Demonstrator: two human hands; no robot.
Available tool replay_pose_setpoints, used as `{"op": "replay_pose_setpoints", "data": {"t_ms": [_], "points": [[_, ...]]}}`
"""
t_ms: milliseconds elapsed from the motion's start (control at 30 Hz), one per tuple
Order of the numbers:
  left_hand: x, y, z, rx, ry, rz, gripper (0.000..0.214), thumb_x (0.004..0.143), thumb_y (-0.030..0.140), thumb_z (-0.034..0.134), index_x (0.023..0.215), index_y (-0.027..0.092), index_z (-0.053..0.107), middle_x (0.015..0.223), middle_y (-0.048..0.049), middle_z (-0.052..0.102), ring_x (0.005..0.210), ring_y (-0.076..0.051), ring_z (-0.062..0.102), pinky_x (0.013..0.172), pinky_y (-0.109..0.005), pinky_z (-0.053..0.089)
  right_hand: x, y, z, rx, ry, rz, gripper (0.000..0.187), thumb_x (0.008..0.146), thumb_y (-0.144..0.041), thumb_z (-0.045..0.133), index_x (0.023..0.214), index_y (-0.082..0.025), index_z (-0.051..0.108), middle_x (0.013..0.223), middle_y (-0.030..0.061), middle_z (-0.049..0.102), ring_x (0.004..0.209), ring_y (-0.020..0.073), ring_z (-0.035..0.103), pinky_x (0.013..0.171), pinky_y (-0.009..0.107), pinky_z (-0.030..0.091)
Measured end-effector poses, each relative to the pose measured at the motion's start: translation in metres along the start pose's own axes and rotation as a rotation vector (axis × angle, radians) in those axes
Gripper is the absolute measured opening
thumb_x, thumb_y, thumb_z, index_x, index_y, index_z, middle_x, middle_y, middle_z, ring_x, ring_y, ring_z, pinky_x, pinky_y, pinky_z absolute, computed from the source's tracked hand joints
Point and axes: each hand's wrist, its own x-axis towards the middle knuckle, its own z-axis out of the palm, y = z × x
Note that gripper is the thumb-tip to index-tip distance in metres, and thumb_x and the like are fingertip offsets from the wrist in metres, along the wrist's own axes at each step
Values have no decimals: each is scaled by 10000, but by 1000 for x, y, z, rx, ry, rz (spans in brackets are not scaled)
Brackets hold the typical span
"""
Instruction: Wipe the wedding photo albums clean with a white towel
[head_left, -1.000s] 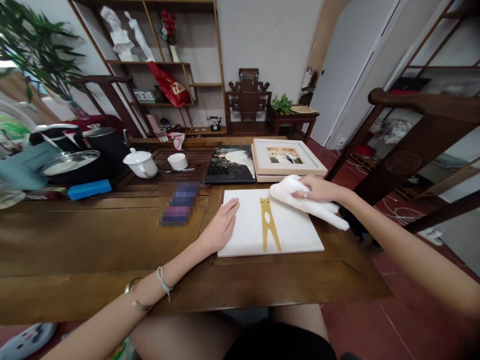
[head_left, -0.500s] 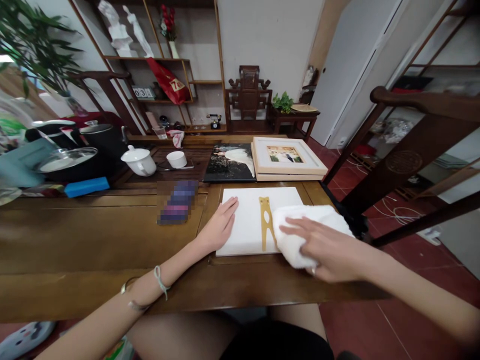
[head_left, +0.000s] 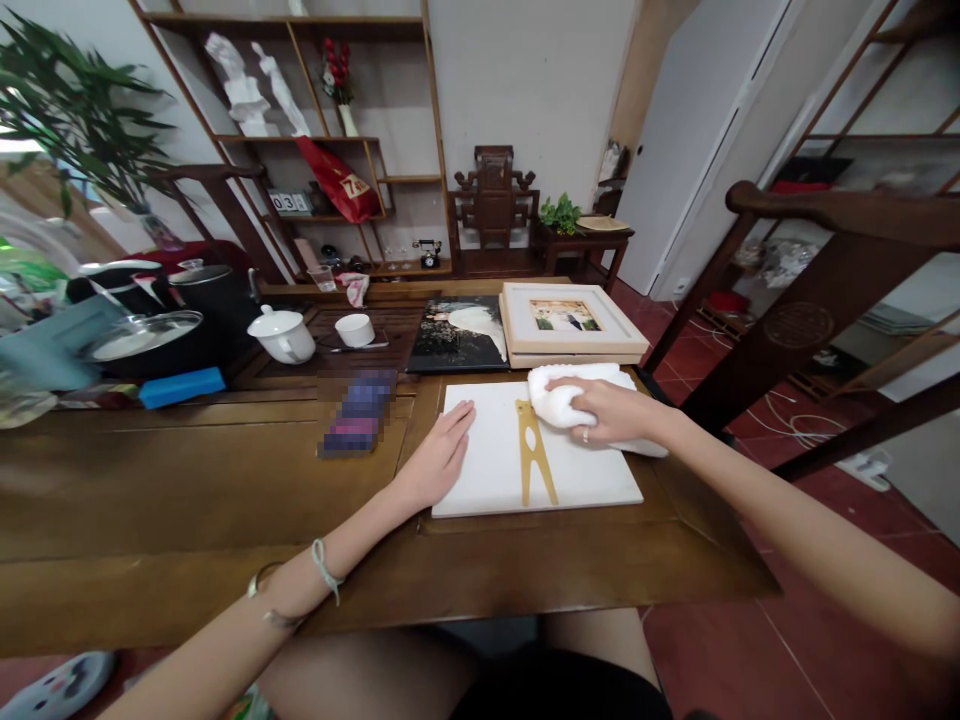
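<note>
A white board (head_left: 484, 470) lies flat near the front edge of the wooden table, with a gold, long-legged cat-like figure (head_left: 526, 455) on its face. My left hand (head_left: 441, 455) rests flat on the board's left edge, fingers stretched out. A white towel (head_left: 553, 400) is bunched under my right hand (head_left: 611, 410), whose fingers press and grip it against the board's upper right part. The towel hides the board's far right corner, and a ring shows on that hand.
Behind the board lie a dark photo panel (head_left: 457, 335) and a pale framed picture (head_left: 574, 310). A blurred-out phone-like item (head_left: 356, 410), a white lidded teapot (head_left: 281, 335), a white cup (head_left: 355, 330) and a blue block (head_left: 182, 387) sit leftward. A wooden chair (head_left: 795, 320) stands right.
My right hand has slid the towel away from me, from the board's near right side to its far right, uncovering the near right corner. My left hand stays in place.
</note>
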Motion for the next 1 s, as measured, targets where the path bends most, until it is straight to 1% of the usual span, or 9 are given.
{"op": "replay_pose_setpoints", "data": {"t_ms": [100,200,300,400,500,600,700,867,1000], "points": [[0,1,-1,1,-5,-2,483,962,278,254,1394,111,391,1495,-136,340,1406,-222,260,1168,-449,187,9,10,5,-37,73,-15,209,805,-322,595,747,-139,678,1315,148,544,1105,303,572,872,409,484],[0,2,-2,5,-18,-6,481,964,276,247,1398,122,384,1497,-130,338,1408,-222,256,1166,-458,190,4,3,7,-50,111,-58,288,852,-365,551,712,-153,686,1250,156,595,1135,289,563,933,427,462],[0,2,-1,4,-17,-3,480,961,272,248,1396,121,386,1495,-131,341,1409,-222,254,1166,-463,187,-19,-17,10,-70,122,-144,309,852,-364,559,660,-157,684,1269,165,582,1207,290,518,1035,459,388],[1,1,0,3,-4,4,481,960,270,247,1393,113,387,1496,-132,338,1410,-218,251,1170,-453,184,-51,-44,17,-79,104,-212,271,803,-357,611,648,-149,690,1339,188,518,1289,338,424,1075,535,319],[0,1,1,2,1,3,493,960,272,242,1388,76,389,1497,-150,329,1412,-217,246,1175,-429,178,-78,-66,21,-66,78,-248,191,744,-307,653,641,-150,692,1397,195,452,1335,369,341,1074,569,302],[0,1,0,10,-4,7,493,962,270,239,1387,66,384,1499,-156,323,1413,-221,241,1174,-439,174,-84,-70,22,-68,89,-245,206,747,-313,656,625,-150,686,1377,202,472,1323,360,366,1070,548,324],[0,1,0,15,0,20,477,965,268,241,1396,114,377,1505,-132,320,1413,-221,239,1170,-454,183,-68,-52,21,-89,133,-206,266,800,-347,614,645,-143,687,1316,211,531,1264,325,458,1050,505,373],[0,1,-1,18,-21,10,482,967,268,239,1398,98,373,1504,-146,317,1411,-229,244,1169,-461,185,-14,-9,16,-97,163,-59,301,849,-353,558,677,-140,682,1224,197,602,1155,307,557,955,450,461],[0,1,-1,12,-11,12,477,963,262,245,1401,122,373,1502,-134,326,1409,-226,250,1166,-469,185,14,1,15,-114,150,33,312,882,-368,527,757,-137,695,1150,185,642,1126,309,572,906,452,472]]}}
